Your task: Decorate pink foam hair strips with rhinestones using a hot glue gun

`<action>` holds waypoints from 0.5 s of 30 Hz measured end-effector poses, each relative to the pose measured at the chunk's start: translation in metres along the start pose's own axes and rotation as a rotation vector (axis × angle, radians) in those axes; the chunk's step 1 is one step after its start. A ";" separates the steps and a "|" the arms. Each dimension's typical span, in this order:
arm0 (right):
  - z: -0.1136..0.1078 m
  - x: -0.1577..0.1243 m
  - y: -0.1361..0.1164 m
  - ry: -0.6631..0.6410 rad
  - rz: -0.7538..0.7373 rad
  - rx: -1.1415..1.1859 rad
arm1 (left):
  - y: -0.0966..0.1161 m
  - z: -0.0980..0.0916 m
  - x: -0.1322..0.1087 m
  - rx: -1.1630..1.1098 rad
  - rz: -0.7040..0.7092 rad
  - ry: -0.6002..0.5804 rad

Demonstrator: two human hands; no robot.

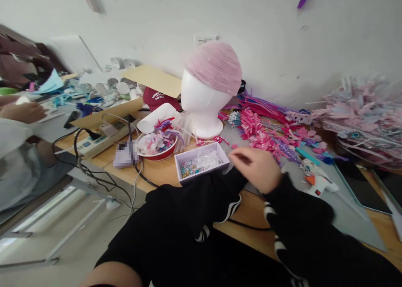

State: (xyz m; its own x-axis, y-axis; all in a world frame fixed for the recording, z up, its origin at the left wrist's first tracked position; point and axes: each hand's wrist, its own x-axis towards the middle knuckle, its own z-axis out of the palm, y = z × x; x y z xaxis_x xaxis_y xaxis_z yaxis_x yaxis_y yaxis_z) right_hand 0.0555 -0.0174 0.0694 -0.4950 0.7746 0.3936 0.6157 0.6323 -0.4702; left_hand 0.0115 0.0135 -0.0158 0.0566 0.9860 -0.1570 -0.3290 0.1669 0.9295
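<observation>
My right hand (259,167) hovers over the table's front part, just right of a small lilac box (202,179). Its fingers are bent and drawn together at the tips, and anything between them is too small or too hidden to make out. My left sleeve (182,207), black with white stripes, reaches up toward the right hand; the left hand itself is hidden. Inside the box lie coloured beads (190,170) on the left and clear pieces (212,159) on the right. Behind it stands a white foam head (201,101) in a pink cap (216,67).
A red-rimmed bowl (157,156) of pipe-cleaner pieces sits left of the box. Pink pipe-cleaner shapes (254,128) lie to the right, near a glue gun (318,186). A power strip (94,144) and cables run along the left edge. Another person's hand (23,112) is far left.
</observation>
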 end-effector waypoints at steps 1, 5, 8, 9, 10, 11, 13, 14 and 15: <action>0.015 0.010 -0.011 -0.095 -0.121 0.057 | 0.000 -0.001 0.000 0.000 -0.012 -0.002; 0.072 0.046 -0.033 -0.369 -0.278 0.130 | 0.002 -0.005 0.004 0.015 -0.147 -0.068; 0.089 0.052 -0.032 -0.591 -0.152 0.066 | 0.005 -0.005 0.005 0.014 -0.210 -0.050; 0.090 0.050 -0.031 -0.642 -0.133 0.055 | 0.005 -0.003 0.004 0.025 -0.212 -0.045; 0.089 0.047 -0.031 -0.678 -0.127 0.051 | 0.006 -0.002 0.001 0.038 -0.205 -0.040; 0.087 0.043 -0.031 -0.703 -0.129 0.049 | 0.007 0.001 -0.001 0.047 -0.196 -0.030; 0.084 0.037 -0.034 -0.741 -0.141 0.022 | 0.010 0.005 -0.008 0.025 -0.181 0.005; 0.082 0.034 -0.035 -0.750 -0.147 -0.003 | 0.012 0.007 -0.011 0.006 -0.174 0.028; 0.081 0.033 -0.038 -0.754 -0.155 -0.031 | 0.013 0.008 -0.013 -0.008 -0.170 0.045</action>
State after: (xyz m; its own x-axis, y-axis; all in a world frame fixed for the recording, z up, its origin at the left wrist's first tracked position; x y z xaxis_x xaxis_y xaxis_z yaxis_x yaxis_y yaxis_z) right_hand -0.0339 -0.0149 0.0357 -0.8541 0.4815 -0.1969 0.5167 0.7420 -0.4272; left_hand 0.0142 0.0025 0.0008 0.0702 0.9425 -0.3266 -0.3258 0.3312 0.8855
